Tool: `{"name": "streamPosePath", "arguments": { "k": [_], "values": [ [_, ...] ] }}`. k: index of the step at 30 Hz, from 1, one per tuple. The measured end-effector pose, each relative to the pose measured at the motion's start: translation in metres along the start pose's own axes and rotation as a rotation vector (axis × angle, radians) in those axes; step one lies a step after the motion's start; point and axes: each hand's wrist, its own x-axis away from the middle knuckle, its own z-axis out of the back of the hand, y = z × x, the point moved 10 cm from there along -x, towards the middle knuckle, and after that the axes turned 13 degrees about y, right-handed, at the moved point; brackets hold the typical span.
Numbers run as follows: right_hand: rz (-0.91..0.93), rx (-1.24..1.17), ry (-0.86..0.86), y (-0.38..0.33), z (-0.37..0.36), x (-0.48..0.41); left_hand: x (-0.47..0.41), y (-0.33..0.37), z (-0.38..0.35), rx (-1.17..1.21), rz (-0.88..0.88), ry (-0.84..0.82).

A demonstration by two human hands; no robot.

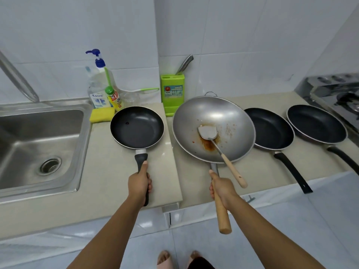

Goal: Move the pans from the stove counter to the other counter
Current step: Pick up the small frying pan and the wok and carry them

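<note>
My left hand (139,184) grips the small pan (137,127) at ten o'clock, my right (223,188) the wok (213,129), handles giving leverage.

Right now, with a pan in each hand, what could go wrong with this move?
The spatula lies loose in the wok, its handle past the rim; tilting could slide it out. The right hand holds the wok by its long wooden handle alone, so the wok may tip, spilling the orange residue. The left hand carries the small black pan close beside the wok; rims could knock.
</note>
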Motion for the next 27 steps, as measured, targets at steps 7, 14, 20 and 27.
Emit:
{"name": "streamPosePath", "arguments": {
  "k": [7,14,20,27],
  "values": [
    [0.136,-0.006,-0.052,-0.038,0.011,0.049,0.035,0.016,0.034,0.094,-0.094,0.026],
    [0.264,0.008,-0.173,-0.058,0.005,0.096,0.087,0.020,0.094,0.198,-0.173,0.192],
    [0.379,0.076,-0.330,-0.053,-0.007,0.138,0.138,-0.012,0.154,0.276,-0.169,0.383],
    [0.477,0.224,-0.535,-0.027,-0.056,0.203,0.188,-0.070,0.235,0.387,-0.108,0.607]
  ]
}}
